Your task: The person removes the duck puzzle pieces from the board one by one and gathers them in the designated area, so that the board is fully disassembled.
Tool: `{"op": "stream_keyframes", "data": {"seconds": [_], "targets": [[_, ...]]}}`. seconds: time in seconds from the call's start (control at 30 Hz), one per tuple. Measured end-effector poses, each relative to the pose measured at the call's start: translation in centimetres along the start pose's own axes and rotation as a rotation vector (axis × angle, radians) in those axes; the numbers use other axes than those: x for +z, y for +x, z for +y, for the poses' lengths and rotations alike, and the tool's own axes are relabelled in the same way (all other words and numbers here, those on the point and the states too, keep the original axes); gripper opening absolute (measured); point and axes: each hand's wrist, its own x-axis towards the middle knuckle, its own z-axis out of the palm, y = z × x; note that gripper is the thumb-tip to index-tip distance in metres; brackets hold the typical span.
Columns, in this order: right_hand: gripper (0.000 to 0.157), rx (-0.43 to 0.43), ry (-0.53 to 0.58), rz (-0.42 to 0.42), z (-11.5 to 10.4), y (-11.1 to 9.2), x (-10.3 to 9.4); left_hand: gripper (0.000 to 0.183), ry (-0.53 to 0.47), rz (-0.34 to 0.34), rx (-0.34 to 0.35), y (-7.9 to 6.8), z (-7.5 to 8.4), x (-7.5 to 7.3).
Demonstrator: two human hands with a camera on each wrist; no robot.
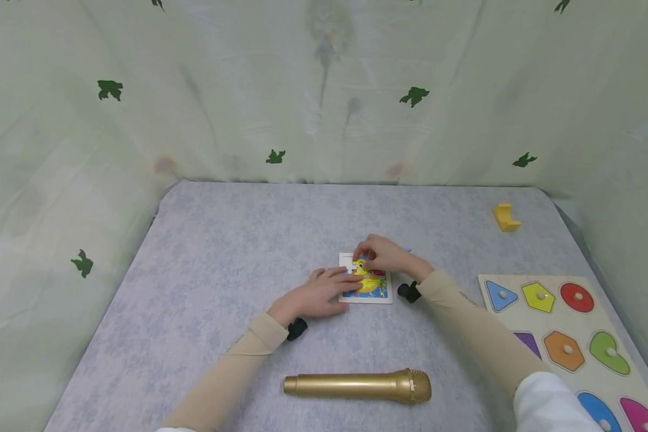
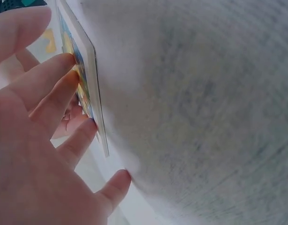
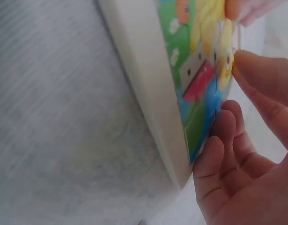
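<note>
A small jigsaw puzzle with a yellow duck picture lies in a white-edged tray on the table. My left hand rests on its left side, fingers spread and fairly straight; the left wrist view shows several fingertips touching the picture. From the far side, my right hand bends over the puzzle and pinches a puzzle piece with the duck's face. Its other fingers curl by the tray's edge. Part of the tray's far left corner shows white. The hands hide some of the picture.
A gold microphone lies near the front. At the right is a wooden shape board with coloured knobbed pieces, partly under the right forearm. A yellow block stands at the far right. Behind the right hand, a bit of something blue shows.
</note>
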Motion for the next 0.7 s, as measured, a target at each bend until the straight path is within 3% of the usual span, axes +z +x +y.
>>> {"op": "stream_keyframes", "data": {"seconds": [0.5,0.7], "targets": [[0.015,0.057,-0.006,0.001,-0.62,0.72,0.37,0.051,-0.041,-0.010,-0.022,0.04,0.06,0.18],[0.017,0.000,0.016,0.007,-0.82,0.47,0.61,0.051,-0.046,-0.010,-0.029,0.02,-0.13,0.30]]}}
